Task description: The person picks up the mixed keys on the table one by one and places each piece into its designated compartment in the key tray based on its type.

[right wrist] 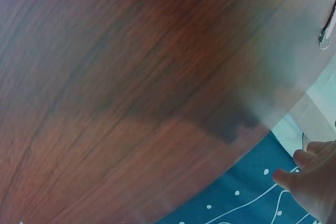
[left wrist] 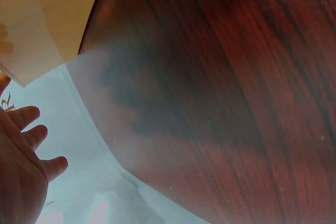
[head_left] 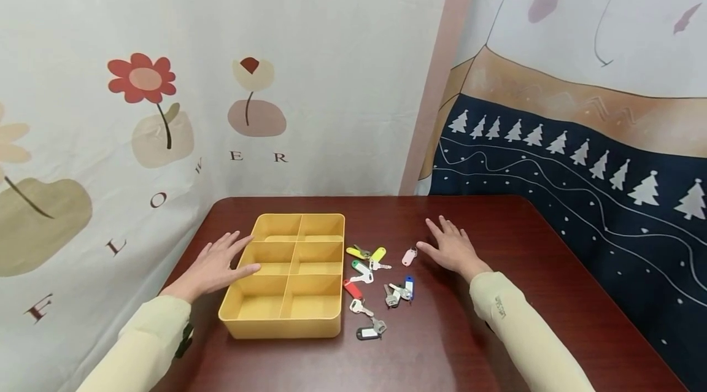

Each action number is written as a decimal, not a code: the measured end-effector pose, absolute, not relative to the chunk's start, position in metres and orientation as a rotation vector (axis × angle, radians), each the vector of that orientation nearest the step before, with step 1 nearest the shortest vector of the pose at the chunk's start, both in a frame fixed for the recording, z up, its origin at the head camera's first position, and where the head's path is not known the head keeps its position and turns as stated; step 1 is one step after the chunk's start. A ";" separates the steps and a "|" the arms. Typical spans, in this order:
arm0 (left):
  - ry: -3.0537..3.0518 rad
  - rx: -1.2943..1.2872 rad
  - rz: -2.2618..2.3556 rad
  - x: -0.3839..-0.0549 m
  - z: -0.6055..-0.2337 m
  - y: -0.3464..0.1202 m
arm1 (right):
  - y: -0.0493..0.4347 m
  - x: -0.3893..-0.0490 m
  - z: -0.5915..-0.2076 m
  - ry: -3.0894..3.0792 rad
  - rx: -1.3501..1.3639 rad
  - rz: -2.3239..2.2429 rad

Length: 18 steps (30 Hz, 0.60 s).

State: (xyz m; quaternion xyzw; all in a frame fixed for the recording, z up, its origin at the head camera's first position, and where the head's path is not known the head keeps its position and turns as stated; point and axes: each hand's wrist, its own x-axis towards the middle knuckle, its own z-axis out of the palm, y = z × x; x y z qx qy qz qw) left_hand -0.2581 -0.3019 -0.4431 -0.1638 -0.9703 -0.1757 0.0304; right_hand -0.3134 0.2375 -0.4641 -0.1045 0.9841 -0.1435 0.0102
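My left hand (head_left: 218,263) is spread with straight fingers at the left side of a yellow six-compartment box (head_left: 284,329), its thumb and fingertips overlapping the rim in the head view. To the right, my right hand (head_left: 453,248) is spread too, holding nothing. Its thumb points at a pink key tag (head_left: 409,257). Between box and right hand lie several keys with coloured tags: yellow tags (head_left: 378,254), a green tag (head_left: 359,267), a red tag (head_left: 352,289), a blue tag (head_left: 409,288) and a black-rimmed tag (head_left: 367,334). The left wrist view shows the box's side (left wrist: 58,19) beyond the hand.
All of this stands on a dark red wooden table (head_left: 431,355) with rounded far corners. Behind it hang a pale curtain (head_left: 342,73) with printed flowers and a navy cloth (head_left: 552,165) with white trees.
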 end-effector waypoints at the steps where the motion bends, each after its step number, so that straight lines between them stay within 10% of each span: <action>1: -2.989 -0.506 -0.550 -0.257 -0.443 -0.302 | 0.237 -0.313 -0.464 3.078 -0.329 -0.457; 18: -2.938 -0.493 -0.668 -0.250 -0.452 -0.307 | 0.228 -0.315 -0.473 3.068 -0.327 -0.771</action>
